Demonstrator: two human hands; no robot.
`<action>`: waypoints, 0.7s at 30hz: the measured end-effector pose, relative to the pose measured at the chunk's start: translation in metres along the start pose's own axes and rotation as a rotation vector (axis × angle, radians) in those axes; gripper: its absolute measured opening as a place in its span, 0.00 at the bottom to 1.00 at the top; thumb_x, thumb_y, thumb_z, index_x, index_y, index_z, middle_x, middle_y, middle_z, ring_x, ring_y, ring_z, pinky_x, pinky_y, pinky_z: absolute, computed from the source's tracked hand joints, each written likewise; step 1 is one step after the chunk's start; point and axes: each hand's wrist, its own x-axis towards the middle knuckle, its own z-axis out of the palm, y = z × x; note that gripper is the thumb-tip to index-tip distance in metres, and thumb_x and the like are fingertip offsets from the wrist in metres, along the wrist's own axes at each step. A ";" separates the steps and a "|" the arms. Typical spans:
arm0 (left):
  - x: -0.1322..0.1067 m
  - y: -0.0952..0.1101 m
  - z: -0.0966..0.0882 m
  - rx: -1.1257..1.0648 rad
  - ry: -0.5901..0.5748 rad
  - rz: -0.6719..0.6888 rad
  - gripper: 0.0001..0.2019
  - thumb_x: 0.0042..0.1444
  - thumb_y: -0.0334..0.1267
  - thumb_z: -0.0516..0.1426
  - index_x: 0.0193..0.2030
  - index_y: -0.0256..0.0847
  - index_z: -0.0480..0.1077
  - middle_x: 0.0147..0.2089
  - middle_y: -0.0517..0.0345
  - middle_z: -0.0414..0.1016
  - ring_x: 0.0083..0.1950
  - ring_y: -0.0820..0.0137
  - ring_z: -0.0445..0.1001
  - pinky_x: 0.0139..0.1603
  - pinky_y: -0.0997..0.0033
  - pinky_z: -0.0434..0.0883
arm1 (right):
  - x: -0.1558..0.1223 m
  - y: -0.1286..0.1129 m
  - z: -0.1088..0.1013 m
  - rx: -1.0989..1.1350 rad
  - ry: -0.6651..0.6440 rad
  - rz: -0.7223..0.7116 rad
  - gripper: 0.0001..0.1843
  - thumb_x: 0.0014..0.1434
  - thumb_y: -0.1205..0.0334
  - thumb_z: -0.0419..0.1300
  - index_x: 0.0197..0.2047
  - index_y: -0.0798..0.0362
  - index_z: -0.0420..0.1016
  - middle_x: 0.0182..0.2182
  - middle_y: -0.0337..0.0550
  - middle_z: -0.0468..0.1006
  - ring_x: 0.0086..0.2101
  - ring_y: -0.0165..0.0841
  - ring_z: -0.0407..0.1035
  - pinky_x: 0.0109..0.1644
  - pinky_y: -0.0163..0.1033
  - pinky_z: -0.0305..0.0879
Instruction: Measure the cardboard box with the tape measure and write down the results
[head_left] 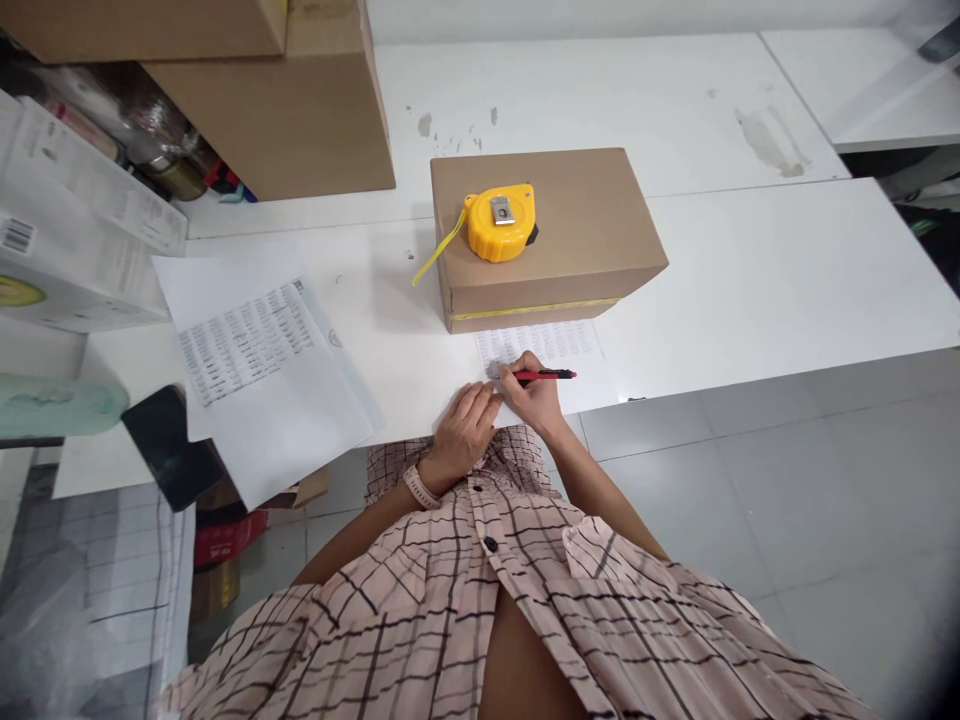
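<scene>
A red and black pen [546, 375] is gripped in my right hand [534, 393], its tip on a printed sheet [559, 345] at the table's front edge. Flat beside it, my left hand [466, 425] rests with fingers stretched out at the sheet's left edge. Just beyond the hands sits a closed brown cardboard box [585, 215], covering the far part of the sheet. On top of the box lies a yellow tape measure [501, 225] with a yellow strap hanging off its left side.
Left of the box, printed papers [292, 430] partly overlap a black phone [172, 445] near the edge. A pale green bottle [64, 405] lies farther left. Large cardboard boxes [300, 130] stand at the back left, with a white carton [82, 220] beside them. The white table [750, 270] extends right.
</scene>
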 end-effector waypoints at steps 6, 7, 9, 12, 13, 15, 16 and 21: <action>0.000 0.000 0.000 0.015 0.017 0.012 0.20 0.68 0.36 0.54 0.64 0.28 0.70 0.65 0.37 0.73 0.68 0.52 0.71 0.72 0.49 0.66 | 0.000 0.001 0.000 -0.007 0.012 0.001 0.18 0.60 0.52 0.63 0.27 0.48 0.59 0.21 0.31 0.62 0.24 0.28 0.57 0.30 0.37 0.57; 0.000 0.000 0.001 0.013 0.011 0.009 0.21 0.68 0.36 0.53 0.64 0.29 0.69 0.65 0.37 0.73 0.68 0.52 0.70 0.72 0.49 0.66 | 0.000 0.001 0.000 -0.008 0.010 -0.003 0.18 0.60 0.51 0.63 0.27 0.48 0.59 0.21 0.31 0.62 0.24 0.28 0.57 0.30 0.37 0.57; 0.000 0.000 0.001 0.003 -0.007 -0.003 0.21 0.69 0.37 0.53 0.65 0.30 0.69 0.66 0.37 0.73 0.69 0.53 0.69 0.73 0.48 0.66 | 0.000 0.001 0.000 -0.007 0.006 -0.009 0.17 0.61 0.52 0.63 0.27 0.48 0.60 0.21 0.31 0.62 0.25 0.28 0.57 0.31 0.38 0.57; -0.001 0.000 0.002 -0.010 -0.015 -0.010 0.21 0.69 0.37 0.52 0.65 0.30 0.68 0.66 0.37 0.73 0.69 0.53 0.69 0.73 0.47 0.65 | -0.001 -0.002 -0.001 -0.002 -0.003 0.000 0.17 0.61 0.53 0.62 0.27 0.48 0.61 0.22 0.32 0.63 0.25 0.28 0.59 0.32 0.38 0.58; -0.001 0.000 0.002 -0.014 -0.014 -0.010 0.21 0.69 0.37 0.52 0.65 0.30 0.69 0.66 0.37 0.73 0.69 0.53 0.69 0.73 0.48 0.65 | -0.001 -0.003 -0.001 0.000 -0.003 0.010 0.17 0.60 0.53 0.62 0.27 0.48 0.60 0.22 0.32 0.63 0.26 0.29 0.59 0.32 0.38 0.59; -0.002 -0.001 0.003 -0.021 -0.020 -0.014 0.21 0.69 0.37 0.52 0.65 0.31 0.68 0.66 0.37 0.72 0.70 0.53 0.69 0.73 0.47 0.65 | -0.001 -0.004 -0.002 0.000 0.003 0.026 0.17 0.60 0.53 0.62 0.27 0.48 0.60 0.22 0.32 0.64 0.26 0.29 0.59 0.33 0.39 0.59; -0.002 -0.001 0.003 -0.026 -0.025 -0.017 0.21 0.70 0.38 0.52 0.66 0.31 0.68 0.67 0.37 0.72 0.70 0.53 0.69 0.73 0.47 0.65 | -0.001 -0.004 -0.002 -0.001 0.003 0.024 0.17 0.60 0.53 0.62 0.27 0.48 0.60 0.22 0.32 0.64 0.26 0.29 0.58 0.33 0.39 0.59; -0.001 -0.001 0.000 -0.026 -0.049 -0.028 0.22 0.70 0.39 0.52 0.66 0.33 0.68 0.67 0.37 0.72 0.70 0.53 0.69 0.73 0.46 0.65 | -0.002 -0.001 0.000 -0.006 0.044 0.007 0.18 0.60 0.51 0.62 0.27 0.47 0.59 0.21 0.32 0.61 0.25 0.29 0.57 0.32 0.38 0.57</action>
